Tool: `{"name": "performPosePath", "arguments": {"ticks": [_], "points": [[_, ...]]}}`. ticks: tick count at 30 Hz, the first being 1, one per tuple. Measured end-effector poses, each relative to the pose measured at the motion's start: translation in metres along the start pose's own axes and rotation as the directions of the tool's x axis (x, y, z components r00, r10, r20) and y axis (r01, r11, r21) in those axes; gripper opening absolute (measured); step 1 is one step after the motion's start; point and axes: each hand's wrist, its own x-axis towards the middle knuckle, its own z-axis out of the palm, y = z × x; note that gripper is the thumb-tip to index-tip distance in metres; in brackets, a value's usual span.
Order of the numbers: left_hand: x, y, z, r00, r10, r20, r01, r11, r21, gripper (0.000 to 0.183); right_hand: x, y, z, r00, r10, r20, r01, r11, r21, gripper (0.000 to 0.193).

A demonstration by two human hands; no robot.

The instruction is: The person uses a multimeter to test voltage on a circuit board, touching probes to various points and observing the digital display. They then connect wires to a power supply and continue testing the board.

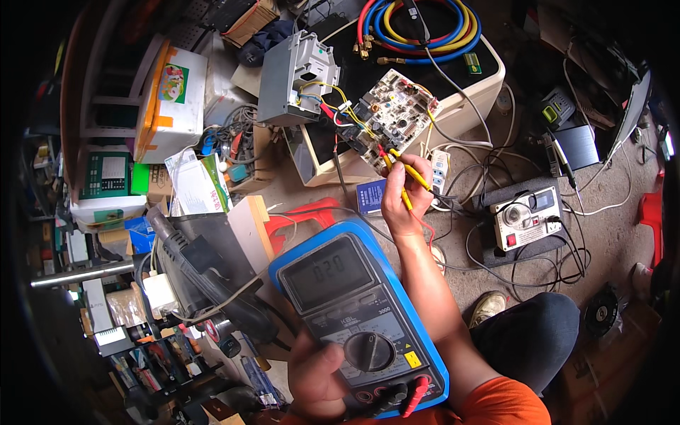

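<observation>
In my left hand (317, 374) is a blue-cased multimeter (333, 319), tilted, with its display lit grey and my thumb beside the round dial. A black and a red plug sit in its lower sockets. My right hand (411, 191) is closed round two yellow test probes (405, 190), held together like chopsticks. Their tips reach the near edge of a white circuit board (401, 110); whether both touch it is too small to tell. Yellow, red and blue wires run from the board to a grey metal-and-plastic housing (290, 81) at its left.
Board and housing rest on a black-topped cream appliance (464, 95), with coiled red, yellow and blue hoses (425, 49) behind. A small socket box (528, 218) stands right among cables. To the left are a white foam box (170, 99), a black power tool (227, 283) and tool racks.
</observation>
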Motion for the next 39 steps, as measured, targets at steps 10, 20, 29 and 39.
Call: {"name": "performPosePath", "arguments": {"ticks": [10,20,29,39], "points": [[-0.0022,0.0005,-0.0011,1.000,0.010,-0.024,-0.009,0.999,0.036,0.076,-0.0015,0.0036,-0.0024,0.995,-0.081,0.052,0.083,0.996,-0.040,0.018],[-0.0014,-0.0010,0.0004,1.000,0.016,-0.011,-0.015,1.000,0.018,0.074,-0.0013,0.0033,-0.0013,0.998,-0.063,0.014,0.063,0.998,0.011,0.019],[-0.0012,-0.0021,0.0009,0.999,0.035,-0.011,-0.035,0.999,0.036,0.073,-0.0018,0.0082,-0.0066,0.981,-0.159,0.111,0.172,0.978,-0.120,0.016],[-0.0013,-0.0017,-0.0042,0.999,0.042,0.001,-0.042,0.993,0.106,0.073,-0.0024,0.0038,-0.0029,0.997,-0.071,0.043,0.073,0.996,-0.048,0.017]]}}
